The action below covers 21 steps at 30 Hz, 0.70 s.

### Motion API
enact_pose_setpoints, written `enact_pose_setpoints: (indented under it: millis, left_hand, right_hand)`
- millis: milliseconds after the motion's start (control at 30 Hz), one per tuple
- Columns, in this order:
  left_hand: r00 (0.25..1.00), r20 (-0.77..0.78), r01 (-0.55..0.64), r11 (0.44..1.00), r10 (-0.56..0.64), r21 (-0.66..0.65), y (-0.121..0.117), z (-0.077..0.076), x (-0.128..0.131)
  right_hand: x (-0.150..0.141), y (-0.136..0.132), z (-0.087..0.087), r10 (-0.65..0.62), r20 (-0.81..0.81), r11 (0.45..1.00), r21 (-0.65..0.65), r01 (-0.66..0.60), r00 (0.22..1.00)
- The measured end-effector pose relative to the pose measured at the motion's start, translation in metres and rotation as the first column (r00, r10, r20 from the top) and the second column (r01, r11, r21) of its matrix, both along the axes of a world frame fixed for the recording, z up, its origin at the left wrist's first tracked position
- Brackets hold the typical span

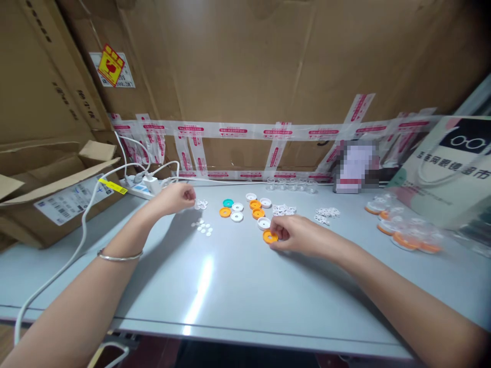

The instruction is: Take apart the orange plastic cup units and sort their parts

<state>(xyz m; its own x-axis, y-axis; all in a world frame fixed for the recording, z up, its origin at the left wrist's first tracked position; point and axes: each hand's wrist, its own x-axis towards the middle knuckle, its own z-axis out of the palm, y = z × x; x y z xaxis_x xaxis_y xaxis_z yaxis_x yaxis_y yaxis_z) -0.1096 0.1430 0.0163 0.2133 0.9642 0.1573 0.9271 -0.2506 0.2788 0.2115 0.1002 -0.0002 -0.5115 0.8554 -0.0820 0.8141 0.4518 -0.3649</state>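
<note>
My right hand (287, 232) pinches the edge of an orange ring-shaped cap (269, 237) at the near end of a row of white and orange caps. A white cap (264, 223) lies just behind it. At the left, my left hand (179, 198) has its fingers curled together beside a small cluster of clear-white pieces (201, 204); whatever is between its fingertips is too small to make out. Small white discs (203, 226) are scattered in front of that hand. Between the hands sit a teal cap (228, 203), an orange cap (225, 212) and two white caps (237, 216).
White small parts (327, 214) lie in piles right of centre. Clear domes on orange and white bases (406, 240) stand at the right, before a paper bag (452, 168). Clear cups (291, 185) line the back. An open carton (57, 199) and white cable (86, 220) occupy the left.
</note>
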Motion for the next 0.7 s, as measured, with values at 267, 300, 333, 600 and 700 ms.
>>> enact_pose_setpoints:
  millis: [267, 300, 333, 600, 700]
  left_hand:
    - [0.989, -0.144, -0.043, 0.986, 0.020, -0.160, 0.010, -0.019, -0.010]
    - [0.989, -0.146, -0.045, 0.986, 0.021, -0.163, 0.010, -0.019, -0.011]
    - [0.989, -0.147, -0.047, 0.985, 0.023, -0.165, 0.010, -0.019, -0.012]
    - [0.986, -0.164, -0.031, 0.988, 0.006, -0.151, 0.010, -0.019, -0.014]
    - [0.986, -0.169, -0.033, 0.988, 0.007, -0.148, 0.010, -0.019, -0.014]
  right_hand:
    - [-0.003, -0.003, 0.004, 0.152, 0.024, 0.988, -0.018, -0.151, 0.988]
    - [-0.003, -0.003, 0.004, 0.163, 0.020, 0.987, -0.013, -0.162, 0.986]
    - [-0.002, -0.003, 0.005, 0.175, 0.011, 0.985, 0.001, -0.175, 0.985]
    - [0.004, 0.009, 0.014, 0.176, -0.149, 0.964, 0.227, -0.140, 0.973]
    - [0.002, 0.017, 0.007, 0.136, -0.215, 0.959, 0.273, -0.074, 0.967]
